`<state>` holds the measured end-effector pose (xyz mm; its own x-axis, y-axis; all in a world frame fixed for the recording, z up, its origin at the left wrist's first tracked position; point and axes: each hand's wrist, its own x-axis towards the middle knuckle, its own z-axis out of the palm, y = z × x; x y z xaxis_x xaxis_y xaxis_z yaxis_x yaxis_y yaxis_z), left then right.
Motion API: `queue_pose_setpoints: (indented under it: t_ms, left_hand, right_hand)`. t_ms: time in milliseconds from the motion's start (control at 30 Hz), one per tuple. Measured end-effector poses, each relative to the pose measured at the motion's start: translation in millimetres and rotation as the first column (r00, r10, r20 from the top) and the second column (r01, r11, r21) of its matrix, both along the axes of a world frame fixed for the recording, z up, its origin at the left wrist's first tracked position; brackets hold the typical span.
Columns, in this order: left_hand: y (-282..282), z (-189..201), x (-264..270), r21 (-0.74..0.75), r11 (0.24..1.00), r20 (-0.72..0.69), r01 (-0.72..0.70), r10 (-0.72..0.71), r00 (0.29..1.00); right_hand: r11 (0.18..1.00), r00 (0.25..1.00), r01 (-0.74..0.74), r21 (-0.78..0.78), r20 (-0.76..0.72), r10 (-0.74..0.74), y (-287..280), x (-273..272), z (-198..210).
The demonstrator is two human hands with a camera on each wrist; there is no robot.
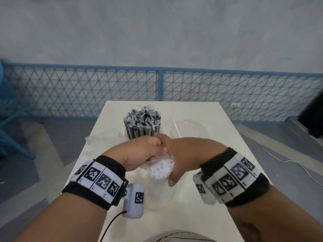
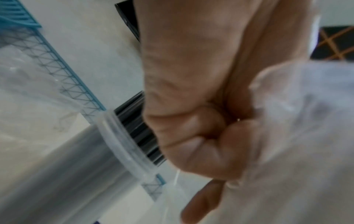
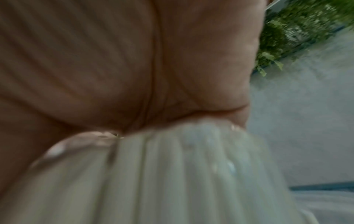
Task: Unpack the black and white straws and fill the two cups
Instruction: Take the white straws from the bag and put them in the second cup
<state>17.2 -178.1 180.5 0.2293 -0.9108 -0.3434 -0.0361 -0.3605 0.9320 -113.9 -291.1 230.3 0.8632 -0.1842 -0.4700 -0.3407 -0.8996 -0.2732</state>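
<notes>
A bundle of white straws (image 1: 161, 169) in its clear plastic bag (image 2: 298, 136) stands upright on the white table (image 1: 201, 215), close to me. My left hand (image 1: 150, 149) pinches the bag's top with curled fingers. My right hand (image 1: 176, 154) wraps round the bundle (image 3: 172, 174) from the right, thumb down its near side. Behind them, a clear cup (image 2: 122, 145) packed with black straws (image 1: 142, 123) stands upright. To its right stands a second clear cup (image 1: 188, 130), with one white straw (image 1: 176, 128) leaning in it.
A crumpled clear wrapper (image 1: 103, 137) lies on the table left of the black straws. A blue mesh fence (image 1: 160, 88) runs behind the table. A white cable (image 1: 283, 159) trails on the floor at right.
</notes>
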Motion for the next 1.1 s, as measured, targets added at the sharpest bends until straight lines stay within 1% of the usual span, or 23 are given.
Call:
queue_pose_setpoints:
  t_ms: [67,167,233,267,333,400,467,500,533,600,633,667,733,800,833,867,900,933,967,1000,1033,1067,1100]
  left_hand:
    - [2,13,0,-0.150,0.989,-0.026,0.011,-0.015,1.000]
    - [8,34,-7,-0.380,0.925,-0.124,-0.008,-0.043,0.991]
    - [11,42,-12,-0.487,0.873,-0.155,-0.031,-0.051,0.987]
    - [12,38,-11,-0.516,0.855,-0.165,-0.050,-0.042,0.985]
    - [14,30,-9,-0.540,0.833,-0.157,-0.116,0.035,0.987]
    - [15,16,-6,-0.546,0.799,-0.166,-0.252,0.192,0.967]
    - [15,0,-5,-0.514,0.782,-0.234,-0.353,0.268,0.935]
    - [16,-8,-6,-0.500,0.790,-0.243,-0.356,0.266,0.933]
    - [16,-14,-9,-0.501,0.805,-0.214,-0.317,0.240,0.947]
    - [17,-22,-20,-0.479,0.857,-0.079,-0.193,0.177,0.981]
    - [16,-25,-27,-0.443,0.883,0.001,-0.156,0.175,0.985]
    - [15,-29,-31,-0.418,0.895,0.055,-0.158,0.198,0.979]
    - [11,-35,-33,-0.391,0.897,0.084,-0.207,0.259,0.962]
    - [6,-37,-30,-0.379,0.897,0.092,-0.226,0.280,0.956]
    - [4,-36,-27,-0.368,0.904,0.094,-0.220,0.271,0.958]
    - [2,-34,-24,-0.362,0.912,0.096,-0.195,0.245,0.965]
    - [0,-32,-22,-0.359,0.921,0.100,-0.152,0.200,0.975]
    - [-2,-29,-21,-0.356,0.929,0.107,-0.104,0.151,0.983]
    - [-2,-27,-20,-0.334,0.940,0.110,-0.066,0.108,0.988]
    - [-1,-25,-19,-0.305,0.952,0.088,-0.034,0.064,0.994]
    - [-1,-24,-17,-0.285,0.958,0.061,0.001,0.017,0.998]
    - [0,-24,-15,-0.273,0.962,0.031,0.030,-0.023,0.999]
    - [1,-22,-14,-0.256,0.966,0.013,0.035,-0.032,0.999]
  right_hand:
    - [0.999,1.000,0.030,0.033,-0.009,-0.029,-8,5,3]
    - [0.994,0.998,0.060,0.088,-0.003,-0.060,-14,5,9]
    - [0.991,0.997,0.075,0.111,-0.010,-0.074,-13,3,12]
    - [0.991,0.997,0.073,0.111,0.001,-0.074,-13,2,12]
    - [0.994,0.996,0.063,0.085,0.058,-0.068,-15,0,11]
    - [0.993,0.987,0.080,0.085,0.134,-0.091,-18,-4,7]
    - [0.989,0.971,0.104,0.106,0.204,-0.124,-20,-10,4]
    - [0.988,0.960,0.109,0.111,0.245,-0.134,-20,-13,2]
    - [0.986,0.948,0.121,0.117,0.282,-0.150,-21,-15,0]
    - [0.974,0.901,0.159,0.164,0.379,-0.211,-19,-18,1]
    - [0.963,0.868,0.181,0.202,0.427,-0.253,-19,-18,2]
    - [0.956,0.840,0.197,0.218,0.466,-0.279,-20,-18,5]
    - [0.969,0.814,0.202,0.144,0.525,-0.248,-18,-18,14]
    - [0.983,0.828,0.179,0.040,0.533,-0.172,-15,-20,27]
    - [0.989,0.854,0.150,0.006,0.504,-0.133,-13,-22,37]
    - [0.994,0.887,0.107,0.011,0.451,-0.100,-11,-25,46]
    - [0.996,0.921,0.056,0.075,0.382,-0.080,-9,-29,54]
    - [0.977,0.951,0.020,0.211,0.298,-0.083,-7,-34,60]
    - [0.912,0.966,0.017,0.411,0.227,-0.120,-5,-38,66]
    - [0.800,0.964,0.061,0.597,0.174,-0.203,-7,-40,68]
    - [0.682,0.942,0.116,0.722,0.137,-0.306,-10,-40,68]
    - [0.634,0.916,0.146,0.760,0.138,-0.376,-15,-38,67]
    - [0.692,0.897,0.157,0.705,0.192,-0.399,-19,-34,63]
